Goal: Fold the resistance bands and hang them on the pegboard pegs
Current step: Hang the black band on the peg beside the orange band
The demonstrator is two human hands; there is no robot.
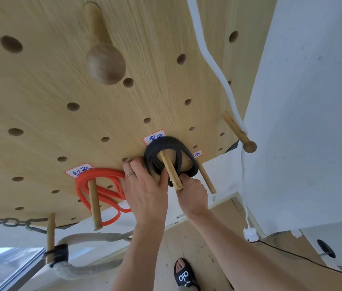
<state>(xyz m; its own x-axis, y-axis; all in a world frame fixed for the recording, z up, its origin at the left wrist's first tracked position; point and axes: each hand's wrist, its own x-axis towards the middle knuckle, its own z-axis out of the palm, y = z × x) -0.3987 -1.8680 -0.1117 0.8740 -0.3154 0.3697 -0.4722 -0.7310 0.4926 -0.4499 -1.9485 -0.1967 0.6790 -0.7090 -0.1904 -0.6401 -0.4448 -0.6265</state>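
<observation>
A folded black resistance band (167, 145) loops over a wooden peg (171, 173) on the pale wood pegboard (46, 95). My left hand (145, 190) grips the band's left side, thumb curled by the peg. My right hand (191, 194) pinches the band's lower end just below the peg. A folded orange resistance band (103, 175) hangs over another peg (93, 204) to the left, touching my left hand's edge. Handwritten labels (153, 137) sit above each band's peg.
A big round-headed peg (103, 57) juts out above. More pegs (238, 131) stand to the right, one bearing a white cord (214, 66). A chain (4, 221) and thick rope (94, 237) hang at lower left. A white wall (304, 114) flanks the right. My sandalled foot (183, 274) is below.
</observation>
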